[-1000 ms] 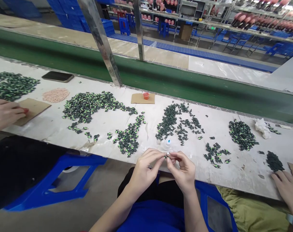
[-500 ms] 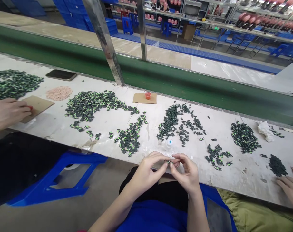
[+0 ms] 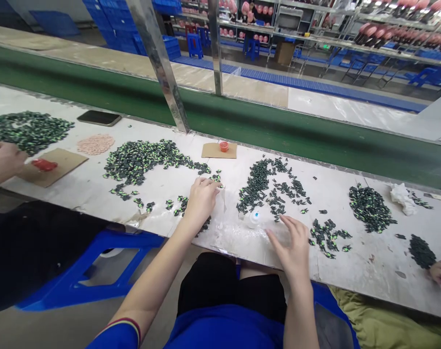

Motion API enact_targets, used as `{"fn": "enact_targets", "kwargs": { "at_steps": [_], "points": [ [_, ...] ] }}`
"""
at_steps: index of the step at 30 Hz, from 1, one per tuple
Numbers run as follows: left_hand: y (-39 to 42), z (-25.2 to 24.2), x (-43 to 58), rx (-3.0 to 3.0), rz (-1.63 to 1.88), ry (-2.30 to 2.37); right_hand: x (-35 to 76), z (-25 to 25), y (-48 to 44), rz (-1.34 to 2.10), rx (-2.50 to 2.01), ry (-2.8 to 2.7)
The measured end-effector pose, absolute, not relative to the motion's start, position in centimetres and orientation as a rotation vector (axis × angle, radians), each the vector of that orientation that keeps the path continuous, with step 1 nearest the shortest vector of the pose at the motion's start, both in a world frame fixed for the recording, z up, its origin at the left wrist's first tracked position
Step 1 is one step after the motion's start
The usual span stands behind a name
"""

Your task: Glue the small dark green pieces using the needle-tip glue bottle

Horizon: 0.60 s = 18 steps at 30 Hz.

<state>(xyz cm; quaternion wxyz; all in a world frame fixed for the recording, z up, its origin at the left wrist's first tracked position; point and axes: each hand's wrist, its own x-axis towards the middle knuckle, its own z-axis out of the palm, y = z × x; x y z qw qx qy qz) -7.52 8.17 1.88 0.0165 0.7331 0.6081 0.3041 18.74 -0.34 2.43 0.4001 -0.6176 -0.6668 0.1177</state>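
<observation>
My left hand (image 3: 202,198) reaches forward and rests, fingers curled together, on a pile of small green-and-black pieces (image 3: 186,207); what its fingertips hold is hidden. My right hand (image 3: 292,242) lies low over the white table (image 3: 351,257) with its fingers stretched out and apart, empty, pointing at a scatter of dark green pieces (image 3: 267,186). A small white glue bottle with a blue tip (image 3: 254,218) stands between my two hands. A larger heap of green-and-black pieces (image 3: 140,157) lies further left.
A co-worker's hand (image 3: 2,162) rests at the left by a red item (image 3: 43,165) on cardboard; another person's hand (image 3: 440,271) shows at the right edge. A phone (image 3: 99,118), pink pile (image 3: 95,144), red cup (image 3: 224,146), tissue (image 3: 402,194), more dark piles (image 3: 371,208) and green conveyor (image 3: 278,131) lie beyond.
My hands, pinched together on one small piece at the table edge, have parted. The left went forward to the green-and-black pile; the right opened and moved toward the dark pieces.
</observation>
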Motion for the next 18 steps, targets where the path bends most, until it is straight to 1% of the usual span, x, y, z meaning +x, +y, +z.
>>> {"fn": "enact_targets", "kwargs": {
  "at_steps": [4, 7, 11, 14, 16, 18],
  "points": [
    [10.9, 2.4, -6.9, 2.516, 0.498, 1.726, 14.9, 1.2, 1.0, 0.436, -1.485, -1.779],
    [11.6, 2.8, -6.9, 2.566, 0.379, 1.655, 13.8, 1.1, 1.4, 0.533, -1.419, -1.757],
    [10.5, 3.5, -7.5, 2.559, 0.413, 1.605, 14.3, 2.0, 0.5, 0.822, -1.336, -1.597],
    [8.2, 4.3, -7.2, 2.452, 0.645, 1.342, 15.3, 2.4, -0.5, 1.052, -1.301, -1.448],
    [6.3, 4.3, -6.3, 2.365, 0.799, 1.079, 16.2, 2.2, -0.9, 1.085, -1.281, -1.33],
    [4.6, 3.9, -5.0, 2.322, 0.87, 0.879, 17.2, 1.8, -1.0, 1.035, -1.263, -1.183]
  ]
}}
